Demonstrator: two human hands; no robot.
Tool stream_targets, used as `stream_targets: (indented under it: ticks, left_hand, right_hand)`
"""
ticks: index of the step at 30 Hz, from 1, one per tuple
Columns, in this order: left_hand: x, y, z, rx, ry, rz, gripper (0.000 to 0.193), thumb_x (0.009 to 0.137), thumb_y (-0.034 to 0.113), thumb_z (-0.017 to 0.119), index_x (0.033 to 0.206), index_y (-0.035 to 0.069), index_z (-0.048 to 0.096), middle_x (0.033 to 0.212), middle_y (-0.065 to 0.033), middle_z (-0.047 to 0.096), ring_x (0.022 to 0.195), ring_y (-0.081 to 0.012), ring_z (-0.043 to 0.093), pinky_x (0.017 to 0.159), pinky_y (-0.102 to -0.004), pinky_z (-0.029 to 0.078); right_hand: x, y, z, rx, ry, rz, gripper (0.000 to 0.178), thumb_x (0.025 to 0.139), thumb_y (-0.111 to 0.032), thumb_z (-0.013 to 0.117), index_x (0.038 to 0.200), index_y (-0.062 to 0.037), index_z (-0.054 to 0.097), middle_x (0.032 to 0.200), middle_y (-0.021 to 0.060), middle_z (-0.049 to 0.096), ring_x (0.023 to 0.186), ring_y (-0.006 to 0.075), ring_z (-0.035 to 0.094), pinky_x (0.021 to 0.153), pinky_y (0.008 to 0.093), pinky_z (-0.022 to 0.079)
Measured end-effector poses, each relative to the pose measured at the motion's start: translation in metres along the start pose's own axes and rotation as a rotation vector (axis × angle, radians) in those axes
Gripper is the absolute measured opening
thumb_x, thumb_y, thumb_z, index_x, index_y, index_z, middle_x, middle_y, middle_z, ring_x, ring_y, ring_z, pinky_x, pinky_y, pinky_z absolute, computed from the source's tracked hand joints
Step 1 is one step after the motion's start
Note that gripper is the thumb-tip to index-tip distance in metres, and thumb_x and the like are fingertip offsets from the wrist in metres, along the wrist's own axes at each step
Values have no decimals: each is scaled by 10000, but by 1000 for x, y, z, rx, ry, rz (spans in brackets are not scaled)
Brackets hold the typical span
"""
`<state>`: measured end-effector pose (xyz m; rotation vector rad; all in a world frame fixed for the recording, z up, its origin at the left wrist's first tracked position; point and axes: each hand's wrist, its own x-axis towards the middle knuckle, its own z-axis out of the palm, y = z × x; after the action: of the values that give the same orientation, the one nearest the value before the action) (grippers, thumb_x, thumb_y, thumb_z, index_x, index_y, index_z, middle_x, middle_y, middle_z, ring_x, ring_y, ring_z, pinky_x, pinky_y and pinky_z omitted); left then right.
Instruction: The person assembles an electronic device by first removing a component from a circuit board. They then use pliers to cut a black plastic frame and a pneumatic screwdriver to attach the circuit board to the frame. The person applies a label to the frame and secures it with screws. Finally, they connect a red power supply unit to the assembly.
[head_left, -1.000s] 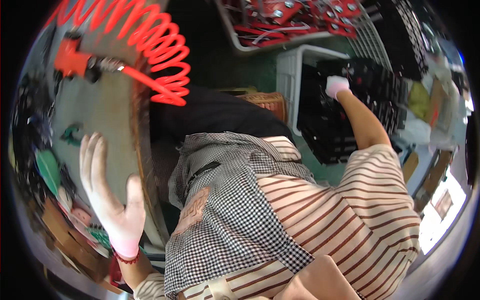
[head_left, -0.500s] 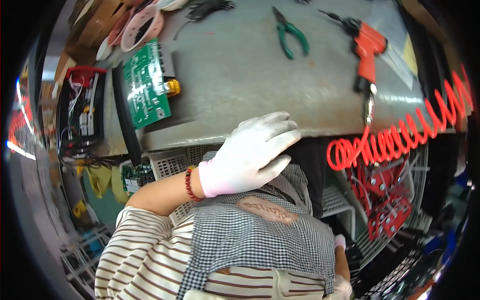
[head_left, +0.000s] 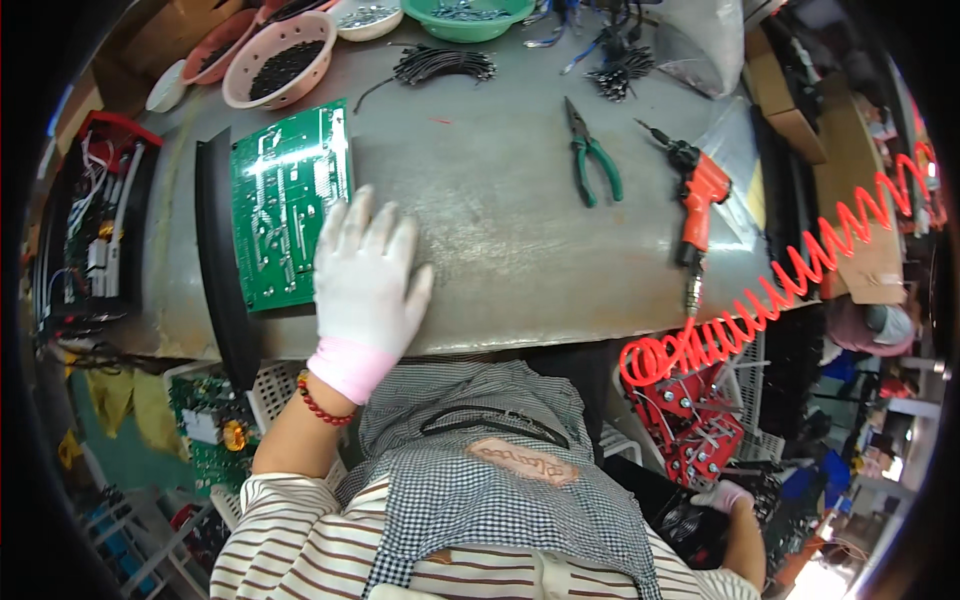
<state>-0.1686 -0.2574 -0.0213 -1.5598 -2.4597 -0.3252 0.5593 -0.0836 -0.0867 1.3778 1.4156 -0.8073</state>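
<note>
The gloved left hand (head_left: 368, 275) is open, palm down, by the lower right edge of the green circuit board (head_left: 285, 200) at ten o'clock; the right hand (head_left: 723, 497) hangs at four. The left hides the board's corner, contact unclear; I cannot tell the right's grip. The grey tabletop (head_left: 480, 265) bears pliers (head_left: 582, 143) at one, a red power driver (head_left: 707, 182) at two.

We look down from the wearer's head through a wide fisheye lens, close above the checked apron (head_left: 500, 525), facing forward across the table (head_left: 480, 250), whose near edge curves in our view.
</note>
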Motion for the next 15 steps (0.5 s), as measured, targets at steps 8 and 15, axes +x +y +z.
stream_targets:
  ticks: [8, 15]
  left_hand:
    - [4, -34, 15, -43, 138, 60, 283, 816, 188, 641, 1022, -4, 663, 1152, -157, 647, 1257, -342, 485, 1089, -490, 350]
    - [4, 14, -17, -286, 284, 222, 556, 791, 211, 670, 1290, 0, 542, 1310, -191, 550, 1294, -377, 450, 1112, -500, 309]
  right_hand:
    - [-172, -218, -130, -892, 216, 173, 621, 696, -655, 705, 919, -77, 758, 947, 133, 719, 937, 303, 689, 813, 401, 542]
    - [-334, -367, -110, -1095, 727, -268, 175, 695, -243, 734, 701, -71, 709, 660, 128, 661, 641, 284, 680, 588, 394, 521]
